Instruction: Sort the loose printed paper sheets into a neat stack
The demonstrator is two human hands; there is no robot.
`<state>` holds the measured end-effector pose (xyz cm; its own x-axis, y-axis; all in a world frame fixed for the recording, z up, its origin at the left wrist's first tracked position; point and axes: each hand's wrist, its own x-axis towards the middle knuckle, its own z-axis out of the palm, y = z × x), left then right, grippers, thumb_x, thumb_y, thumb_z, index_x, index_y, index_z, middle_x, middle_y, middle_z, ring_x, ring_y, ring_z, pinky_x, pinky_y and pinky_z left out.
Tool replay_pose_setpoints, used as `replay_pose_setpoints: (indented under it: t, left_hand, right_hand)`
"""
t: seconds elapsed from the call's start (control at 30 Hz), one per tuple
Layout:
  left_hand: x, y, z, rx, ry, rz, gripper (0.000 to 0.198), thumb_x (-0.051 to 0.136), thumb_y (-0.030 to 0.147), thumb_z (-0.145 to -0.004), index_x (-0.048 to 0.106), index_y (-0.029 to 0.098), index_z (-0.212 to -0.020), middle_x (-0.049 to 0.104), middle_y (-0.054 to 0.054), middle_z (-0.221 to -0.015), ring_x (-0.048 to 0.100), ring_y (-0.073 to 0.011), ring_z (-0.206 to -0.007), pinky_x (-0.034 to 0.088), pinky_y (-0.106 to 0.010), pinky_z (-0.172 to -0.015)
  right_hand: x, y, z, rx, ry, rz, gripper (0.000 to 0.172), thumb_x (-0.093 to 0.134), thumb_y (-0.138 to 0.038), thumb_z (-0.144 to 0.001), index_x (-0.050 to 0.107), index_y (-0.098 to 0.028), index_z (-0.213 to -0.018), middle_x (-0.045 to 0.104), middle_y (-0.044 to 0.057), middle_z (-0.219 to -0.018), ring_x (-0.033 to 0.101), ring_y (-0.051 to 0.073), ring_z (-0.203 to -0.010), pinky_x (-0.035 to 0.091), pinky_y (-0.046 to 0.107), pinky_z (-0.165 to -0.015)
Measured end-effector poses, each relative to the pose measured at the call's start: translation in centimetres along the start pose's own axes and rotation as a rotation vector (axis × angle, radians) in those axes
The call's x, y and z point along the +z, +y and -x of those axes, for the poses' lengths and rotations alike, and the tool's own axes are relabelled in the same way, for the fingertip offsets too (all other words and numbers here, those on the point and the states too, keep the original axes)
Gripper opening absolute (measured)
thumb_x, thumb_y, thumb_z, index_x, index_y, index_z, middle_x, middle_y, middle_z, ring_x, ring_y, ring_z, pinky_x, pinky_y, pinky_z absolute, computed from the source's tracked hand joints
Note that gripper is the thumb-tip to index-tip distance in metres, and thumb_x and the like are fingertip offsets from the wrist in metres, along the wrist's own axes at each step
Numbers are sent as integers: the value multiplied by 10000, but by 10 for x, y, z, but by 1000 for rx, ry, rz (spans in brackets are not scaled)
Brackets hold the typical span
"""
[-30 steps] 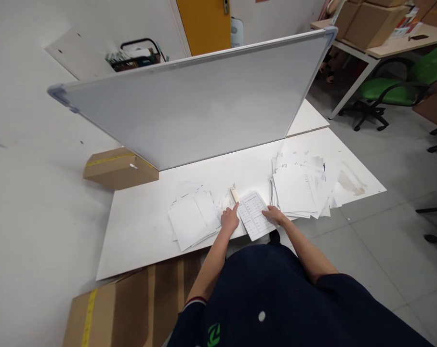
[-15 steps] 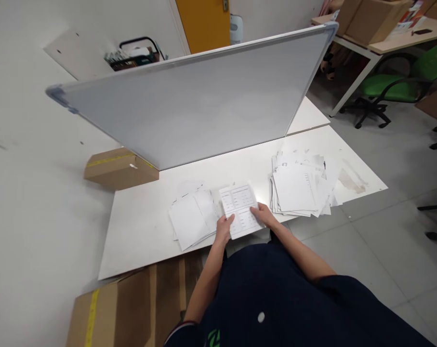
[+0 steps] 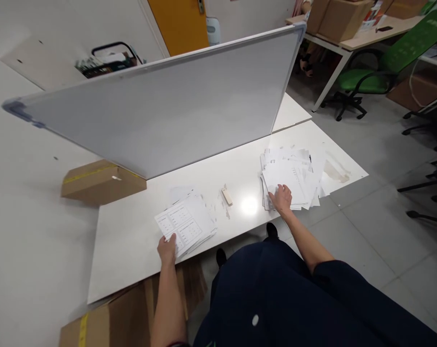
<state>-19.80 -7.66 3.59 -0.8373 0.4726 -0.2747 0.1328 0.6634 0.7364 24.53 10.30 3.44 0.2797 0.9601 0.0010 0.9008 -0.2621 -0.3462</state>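
Nearest, to the near left of a small beige block (image 3: 226,196), a person's left hand (image 3: 166,248) has its grip pinching a printed sheet (image 3: 178,221) at the near edge, thumb on top. The sheet covers part of the left paper pile (image 3: 203,212), left of the block. Right of the block, the right hand (image 3: 282,197) is spread over the right paper pile (image 3: 286,168); contact is unclear. The block lies on the white tabletop (image 3: 127,241) between the piles. Beyond it stands a whiteboard (image 3: 189,106); a green chair (image 3: 366,81) is far to its right.
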Motion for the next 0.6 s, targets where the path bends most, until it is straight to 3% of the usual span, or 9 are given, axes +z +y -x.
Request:
replay_pose_setpoints:
  t: [0.1,0.23,0.43,0.6]
  left_hand:
    - [4,5,6,-54,62,-266,731,604,381,-664,344,88,-1281,540,-198,-1135,499,-320,-1078,370,-479,-907]
    - [14,10,28,13,141,-324,721,547,393,-707,286,125,-1324,475,-196,-1213,419,-342,-1150,322,-499,-934]
    - [25,1,45,96,150,-187,656,551,335,-710,328,147,-1298,504,-148,-1162,478,-264,-1081,369,-405,-907]
    - [32,16,58,245,174,-70,570,539,290,-719,392,176,-1258,547,-101,-1102,488,-217,-1056,367,-374,-910]
  right_hand:
    - [10,-1,-5,27,-48,71,682,511,-459,-726,329,-93,-1272,288,203,-1343,235,323,-1224,212,431,-956]
    - [15,-3,-8,79,-109,93,680,495,-472,-734,325,-100,-1277,299,187,-1344,216,320,-1236,213,433,-956]
    - [-3,-7,-9,52,-160,103,370,378,-376,-828,566,-127,-1027,463,171,-1203,393,281,-1117,333,379,-857]
    - [-34,-16,-8,10,-262,-16,319,317,-241,-846,617,-137,-882,619,132,-860,552,210,-794,380,295,-656]
